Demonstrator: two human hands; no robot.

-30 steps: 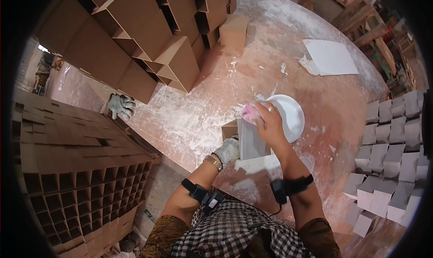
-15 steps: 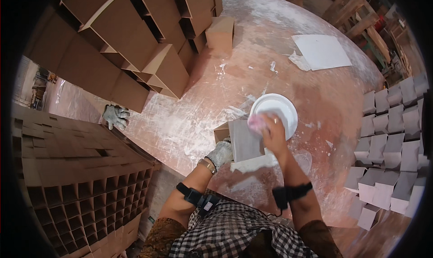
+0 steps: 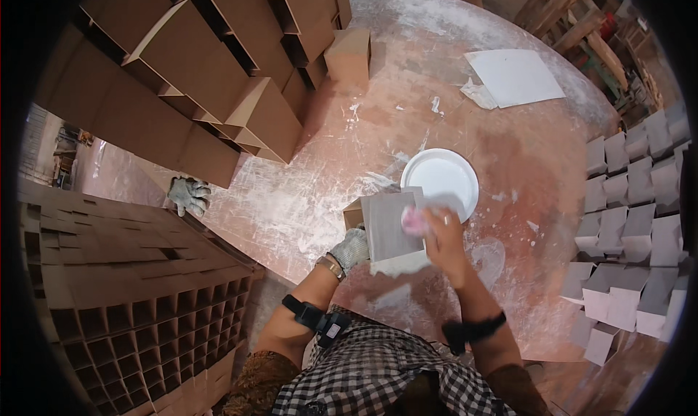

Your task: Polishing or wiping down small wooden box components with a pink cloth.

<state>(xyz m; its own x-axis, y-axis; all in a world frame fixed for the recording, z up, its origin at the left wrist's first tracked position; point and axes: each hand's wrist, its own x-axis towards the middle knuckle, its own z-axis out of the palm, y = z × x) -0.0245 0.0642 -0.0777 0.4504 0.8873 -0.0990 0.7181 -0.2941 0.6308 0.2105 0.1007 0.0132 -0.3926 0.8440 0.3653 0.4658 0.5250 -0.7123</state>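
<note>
My left hand [image 3: 350, 249], in a grey knitted glove, is closed on the left side of a small cardboard box [image 3: 385, 234] and partly hidden by it. The box's upper face looks grey and damp, and its near side is whitish. My bare right hand [image 3: 446, 243] grips a pink wad [image 3: 415, 222], sponge or cloth, blurred by motion. That wad rests on the right part of the grey face. Just beyond my right hand stands a round white dish [image 3: 439, 174] with white liquid or paste in it.
Large brown cardboard boxes [image 3: 196, 60] are stacked at the far left; a divided cardboard stack [image 3: 123, 270] stands nearer. A spare grey glove [image 3: 189, 195] lies at the left table edge. Several grey-faced boxes [image 3: 640, 227] line the right. A white sheet [image 3: 515, 77] lies far right.
My right hand and the pink wad have moved off the dish's near rim, slightly down onto the box's grey face. My left hand keeps its hold on the box.
</note>
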